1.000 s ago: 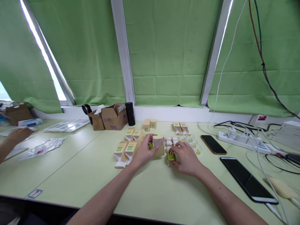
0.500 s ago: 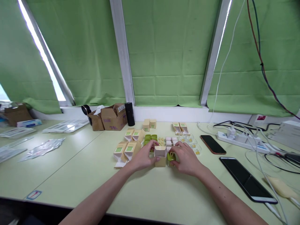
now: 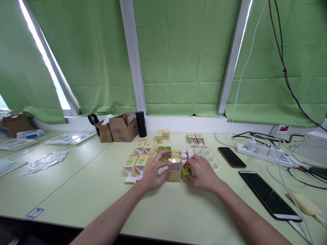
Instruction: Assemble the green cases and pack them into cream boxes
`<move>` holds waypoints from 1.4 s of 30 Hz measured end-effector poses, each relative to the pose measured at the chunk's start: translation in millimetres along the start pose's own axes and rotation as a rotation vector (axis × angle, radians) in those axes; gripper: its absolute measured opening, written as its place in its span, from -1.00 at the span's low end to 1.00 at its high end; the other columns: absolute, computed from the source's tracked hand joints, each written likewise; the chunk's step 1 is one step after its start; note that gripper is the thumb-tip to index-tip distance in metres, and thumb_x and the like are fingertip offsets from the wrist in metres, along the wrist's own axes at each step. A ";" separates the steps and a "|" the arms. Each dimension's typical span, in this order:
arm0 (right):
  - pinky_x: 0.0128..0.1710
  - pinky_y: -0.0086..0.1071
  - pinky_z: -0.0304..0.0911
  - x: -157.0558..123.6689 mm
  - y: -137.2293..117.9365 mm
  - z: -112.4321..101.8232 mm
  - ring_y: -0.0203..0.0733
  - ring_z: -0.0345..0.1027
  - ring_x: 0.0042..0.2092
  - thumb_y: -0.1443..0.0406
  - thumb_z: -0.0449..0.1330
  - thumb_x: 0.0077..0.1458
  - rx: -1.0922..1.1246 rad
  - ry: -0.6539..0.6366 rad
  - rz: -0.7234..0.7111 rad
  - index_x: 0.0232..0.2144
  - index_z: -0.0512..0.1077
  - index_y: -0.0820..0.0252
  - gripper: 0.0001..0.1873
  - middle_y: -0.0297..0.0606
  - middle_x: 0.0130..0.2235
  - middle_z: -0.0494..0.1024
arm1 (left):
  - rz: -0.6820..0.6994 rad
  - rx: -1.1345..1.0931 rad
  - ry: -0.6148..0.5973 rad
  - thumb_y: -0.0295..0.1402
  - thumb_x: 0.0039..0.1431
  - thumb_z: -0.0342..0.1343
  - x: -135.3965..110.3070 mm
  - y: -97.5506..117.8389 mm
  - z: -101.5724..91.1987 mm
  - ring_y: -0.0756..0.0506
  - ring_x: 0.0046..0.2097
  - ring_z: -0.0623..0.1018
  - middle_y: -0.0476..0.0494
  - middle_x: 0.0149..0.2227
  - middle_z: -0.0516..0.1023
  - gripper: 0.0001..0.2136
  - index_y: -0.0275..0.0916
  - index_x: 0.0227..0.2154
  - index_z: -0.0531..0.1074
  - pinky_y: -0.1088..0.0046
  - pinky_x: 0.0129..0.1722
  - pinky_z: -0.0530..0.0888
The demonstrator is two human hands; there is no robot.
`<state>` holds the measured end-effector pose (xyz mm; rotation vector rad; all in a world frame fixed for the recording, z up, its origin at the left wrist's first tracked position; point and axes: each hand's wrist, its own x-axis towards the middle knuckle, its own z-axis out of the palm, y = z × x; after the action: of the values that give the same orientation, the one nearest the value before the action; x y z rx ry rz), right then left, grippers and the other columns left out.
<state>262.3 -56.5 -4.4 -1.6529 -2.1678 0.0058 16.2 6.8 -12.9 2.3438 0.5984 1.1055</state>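
Observation:
A small kraft-paper box (image 3: 174, 176) with its white inner flap raised stands on the table before me. At its left side my left hand (image 3: 155, 172) has its thumb and fingers spread, the tips at the box's edge. My right hand (image 3: 203, 173) pinches a small green-topped container (image 3: 186, 171) with a pale ring shape on top, just right of the box. Behind the hands are green square pieces (image 3: 164, 148), small yellow pieces (image 3: 175, 153), pale pink blocks (image 3: 183, 156) and clear round containers with yellow centres (image 3: 214, 163).
Several opened kraft boxes with green labels (image 3: 143, 163) lie to the left. Two closed boxes (image 3: 162, 135) and two opened ones (image 3: 196, 140) stand farther back. On the right are two phones (image 3: 268, 194), a power strip (image 3: 265, 154) and cables. Cardboard cartons (image 3: 124, 129) stand by the wall.
My left hand has loosened around the kraft box and drawn slightly left, its fingers now more spread. My right hand stays on the green-topped container.

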 end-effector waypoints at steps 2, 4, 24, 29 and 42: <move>-0.03 -0.15 0.24 0.2 -0.2 0.1 0.06 0.41 -0.07 0.30 0.42 0.01 -0.003 -0.002 0.000 -0.19 0.53 0.13 -0.73 -0.11 -0.13 0.57 | -0.021 0.038 0.000 -0.31 0.35 0.14 -0.9 -3.7 2.7 -0.32 0.30 0.46 -0.26 0.28 0.42 -0.79 -0.06 -0.07 0.65 -0.06 0.29 0.45; -0.01 -0.14 0.24 0.3 -0.5 0.1 0.07 0.41 -0.06 0.30 0.42 0.01 -0.003 -0.004 -0.005 -0.19 0.53 0.14 -0.72 -0.11 -0.13 0.57 | -0.047 0.073 0.027 -0.30 0.36 0.13 -1.2 -6.7 5.5 -0.32 0.29 0.48 -0.27 0.23 0.50 -0.77 -0.07 -0.02 0.63 -0.04 0.29 0.46; 0.01 -0.12 0.21 0.3 0.2 -0.5 0.09 0.41 0.01 0.30 0.39 0.02 -0.048 -0.034 -0.037 -0.15 0.50 0.12 -0.69 -0.13 -0.13 0.63 | -0.332 -0.131 0.192 0.01 0.32 0.16 2.3 -10.4 9.8 -0.31 0.12 0.64 -0.26 0.04 0.70 -0.61 -0.15 -0.04 0.66 0.02 0.17 0.55; 0.00 -0.14 0.19 0.5 0.9 0.8 0.06 0.41 -0.02 0.31 0.38 0.01 -0.034 -0.028 -0.043 -0.17 0.49 0.10 -0.71 -0.17 -0.16 0.63 | -0.354 -0.207 0.196 0.02 0.25 0.25 1.3 -15.6 12.6 -0.31 0.07 0.65 -0.31 0.03 0.69 -0.60 -0.18 -0.05 0.65 0.04 0.14 0.57; -0.03 -0.16 0.18 1.7 0.3 1.7 0.06 0.46 -0.07 0.31 0.40 0.00 -0.030 -0.019 -0.021 -0.15 0.53 0.12 -0.69 -0.14 -0.17 0.62 | -0.335 -0.206 0.263 -0.12 0.22 0.28 2.3 -11.0 4.7 -0.27 0.04 0.64 -0.28 -0.03 0.71 -0.70 -0.23 -0.13 0.65 0.20 0.08 0.54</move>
<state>261.7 -54.4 -5.4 -1.6526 -2.2100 -0.0173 19.3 15.7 -20.7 1.8548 0.8882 1.2562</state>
